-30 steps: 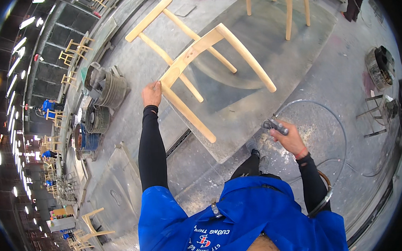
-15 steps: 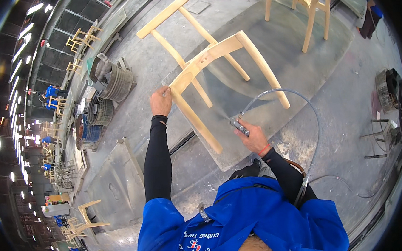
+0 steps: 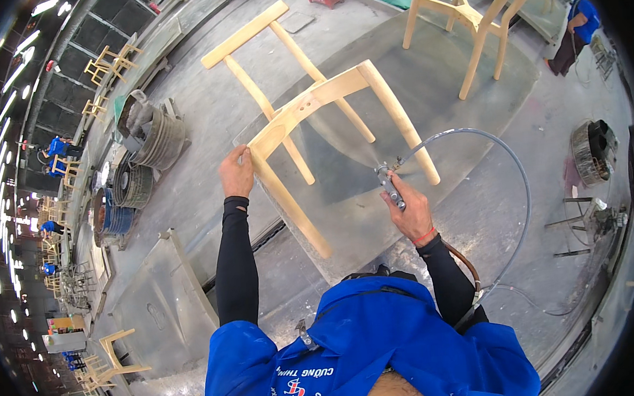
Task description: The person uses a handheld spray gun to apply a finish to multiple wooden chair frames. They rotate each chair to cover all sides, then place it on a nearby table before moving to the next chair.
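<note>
A pale wooden chair frame (image 3: 333, 89), without a seat, stands tilted on a large grey board. My left hand (image 3: 236, 173) pinches the corner where its near-left leg meets the seat rail. In my right hand (image 3: 409, 210) is a metal spray gun (image 3: 388, 183), its nozzle pointing up toward the frame's underside between the legs. A faint mist shows off the nozzle. A thin grey hose (image 3: 504, 146) loops from the gun to the right and back beside my right forearm. The gun and the chair frame are apart.
The grey board (image 3: 472, 127) lies under the frame. Another wooden chair frame (image 3: 478, 25) stands at its far right. Dirty drums (image 3: 157, 139) line the left, and a bucket (image 3: 591, 153) and a low stool (image 3: 587, 223) are at right. A co-worker in blue (image 3: 583, 22) stands far right.
The spray gun in my right hand has moved up and right, now pointing between the frame's right-hand legs. My left hand keeps its hold on the corner. The whole view has shifted slightly.
</note>
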A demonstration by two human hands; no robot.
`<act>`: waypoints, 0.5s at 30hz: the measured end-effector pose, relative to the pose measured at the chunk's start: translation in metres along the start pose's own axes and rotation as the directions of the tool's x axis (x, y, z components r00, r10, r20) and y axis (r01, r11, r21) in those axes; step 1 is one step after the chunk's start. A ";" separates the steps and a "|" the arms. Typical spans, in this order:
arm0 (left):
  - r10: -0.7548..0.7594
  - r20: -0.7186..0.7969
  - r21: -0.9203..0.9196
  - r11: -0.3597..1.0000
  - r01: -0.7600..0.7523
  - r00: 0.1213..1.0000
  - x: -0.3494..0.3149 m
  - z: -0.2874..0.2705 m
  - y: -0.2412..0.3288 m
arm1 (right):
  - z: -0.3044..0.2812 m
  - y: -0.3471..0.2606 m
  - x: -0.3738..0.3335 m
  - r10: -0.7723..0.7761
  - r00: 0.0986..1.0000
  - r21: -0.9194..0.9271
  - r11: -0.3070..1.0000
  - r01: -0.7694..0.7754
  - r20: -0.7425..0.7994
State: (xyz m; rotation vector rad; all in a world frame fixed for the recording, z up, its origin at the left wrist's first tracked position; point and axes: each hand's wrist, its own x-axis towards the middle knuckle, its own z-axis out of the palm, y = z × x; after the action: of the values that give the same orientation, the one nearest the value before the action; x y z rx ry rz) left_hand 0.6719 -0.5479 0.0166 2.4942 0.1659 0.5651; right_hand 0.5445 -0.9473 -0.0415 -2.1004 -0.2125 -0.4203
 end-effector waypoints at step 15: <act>-0.153 -0.179 -0.269 0.958 0.101 0.972 -0.009 0.033 -0.010 | -0.139 -0.057 -0.030 0.356 0.919 0.319 0.863 -0.393 0.169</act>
State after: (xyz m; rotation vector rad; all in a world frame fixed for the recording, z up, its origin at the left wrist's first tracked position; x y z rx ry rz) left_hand 0.6779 -0.5587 -0.0168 2.1556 0.3071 0.7317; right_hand 0.4691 -1.0339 0.0597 -1.7582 0.0642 -0.0304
